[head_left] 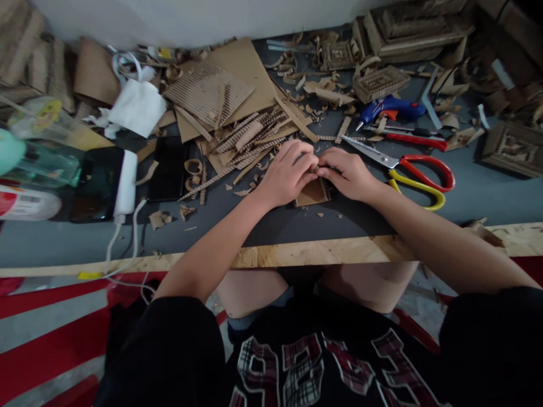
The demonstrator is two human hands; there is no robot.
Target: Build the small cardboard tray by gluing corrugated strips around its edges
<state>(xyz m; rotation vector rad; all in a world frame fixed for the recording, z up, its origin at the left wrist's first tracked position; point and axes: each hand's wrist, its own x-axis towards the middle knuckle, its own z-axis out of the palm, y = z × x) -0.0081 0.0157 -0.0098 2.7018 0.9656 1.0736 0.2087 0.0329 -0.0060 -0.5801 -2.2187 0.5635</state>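
Observation:
My left hand [291, 172] and my right hand [348, 174] meet near the front of the table, fingertips bent and pinched together. Between them is a small piece of cardboard [313, 194], whose lower part shows below the fingers; the rest is hidden by my hands. Just right of my right hand lies a pair of scissors [396, 162], blades apart, with one red and one yellow handle. Behind my left hand is a heap of corrugated cardboard strips [250, 138].
A blue glue gun [390, 110] and a red-handled tool [418, 140] lie at the right. Small cardboard frames [382, 83] stand behind. On the left are phones [95, 183], a white charger with cable [126, 183], bottles [29, 203] and a tissue roll [138, 107]. A wooden strip [297, 253] edges the table.

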